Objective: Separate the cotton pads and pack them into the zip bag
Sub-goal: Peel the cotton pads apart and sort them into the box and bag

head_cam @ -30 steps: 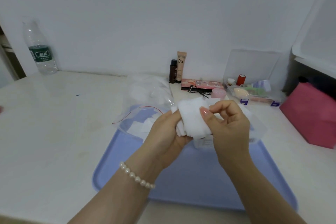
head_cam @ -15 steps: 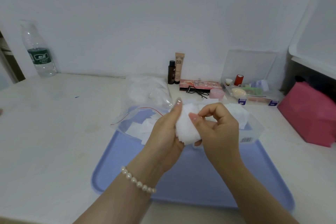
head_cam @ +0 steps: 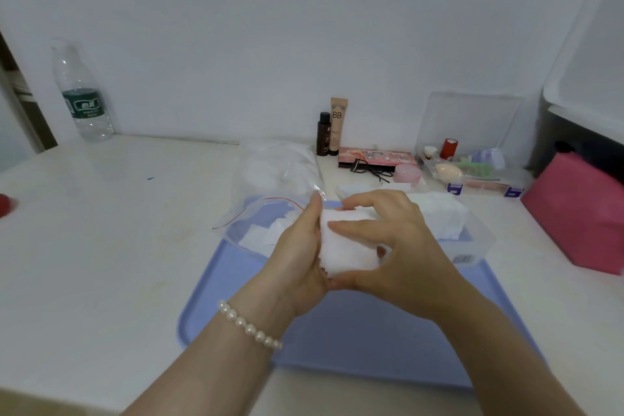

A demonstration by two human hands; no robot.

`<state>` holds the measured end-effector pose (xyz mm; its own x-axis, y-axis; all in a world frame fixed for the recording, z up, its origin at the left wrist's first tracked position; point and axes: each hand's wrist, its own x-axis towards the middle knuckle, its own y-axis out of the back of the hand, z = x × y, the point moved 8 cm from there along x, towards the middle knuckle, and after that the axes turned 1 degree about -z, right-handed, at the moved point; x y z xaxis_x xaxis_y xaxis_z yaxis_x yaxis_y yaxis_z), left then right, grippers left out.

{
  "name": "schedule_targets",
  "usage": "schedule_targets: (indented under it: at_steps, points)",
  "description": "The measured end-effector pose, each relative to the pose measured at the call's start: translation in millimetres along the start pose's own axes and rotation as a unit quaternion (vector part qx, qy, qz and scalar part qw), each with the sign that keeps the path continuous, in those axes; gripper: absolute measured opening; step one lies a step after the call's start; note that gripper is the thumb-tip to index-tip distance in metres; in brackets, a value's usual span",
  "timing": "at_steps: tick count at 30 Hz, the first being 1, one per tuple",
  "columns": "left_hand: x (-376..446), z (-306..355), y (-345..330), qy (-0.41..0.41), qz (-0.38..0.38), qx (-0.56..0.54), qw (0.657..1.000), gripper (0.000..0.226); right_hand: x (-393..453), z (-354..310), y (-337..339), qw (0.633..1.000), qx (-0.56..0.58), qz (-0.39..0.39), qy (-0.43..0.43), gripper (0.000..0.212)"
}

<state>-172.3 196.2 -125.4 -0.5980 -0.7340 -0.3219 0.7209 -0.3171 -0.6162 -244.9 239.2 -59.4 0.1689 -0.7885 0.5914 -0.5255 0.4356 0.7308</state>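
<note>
While our left hand [head_cam: 297,267] cups the stack of cotton pads [head_cam: 347,246] above the blue tray [head_cam: 371,341], our right hand [head_cam: 398,246] curls its fingers [head_cam: 351,228] over it; the zip bag [head_cam: 266,213] lies open just behind on the worktop [head_cam: 101,246].

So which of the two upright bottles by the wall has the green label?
The clear water bottle at the far left has it; the small dark bottle beside the BB tube has none.
</note>
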Motion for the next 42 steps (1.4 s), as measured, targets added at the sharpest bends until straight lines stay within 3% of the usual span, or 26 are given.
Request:
schedule_targets:
  at_steps: [8,12,15,18,21,25,33,39,42]
  points:
    - [0.7,-2.9,-11.3,-0.014,-0.053,-0.027,0.998,0.061,0.4,4.8,-5.8,1.000,0.000,0.001,-0.013,0.036]
    - [4.1,-5.2,-11.1,-0.014,-0.065,-0.022,0.998,0.060,0.6,8.7,-5.0,0.999,0.001,0.013,-0.031,0.038]
    - [5.8,-6.9,-8.1,-0.021,-0.058,0.008,0.998,0.057,1.2,13.9,2.8,0.996,0.036,0.047,-0.067,0.044]
    - [5.8,-6.4,-4.8,-0.037,-0.051,0.052,0.997,0.057,0.2,22.0,13.1,0.989,0.074,0.077,-0.100,0.031]
    - [4.6,-5.7,-6.5,-0.049,-0.066,0.088,0.993,0.062,-0.7,28.1,12.7,0.987,0.076,0.056,-0.131,0.016]
    - [2.6,-5.8,-11.5,-0.061,-0.095,0.115,0.987,0.067,-2.0,31.4,4.2,0.981,0.100,0.008,-0.165,0.027]
    - [2.5,-6.4,-12.6,-0.072,-0.125,0.104,0.984,0.046,-2.3,34.4,4.9,0.978,0.100,0.007,-0.185,0.020]
    - [2.8,-5.0,-7.2,-0.099,-0.086,0.106,0.986,0.025,-1.2,24.8,19.4,0.988,0.058,0.098,-0.106,0.009]
    - [4.8,-3.7,-1.3,-0.094,-0.060,0.086,0.990,0.033,-0.2,18.9,24.2,0.989,0.024,0.124,-0.075,0.014]
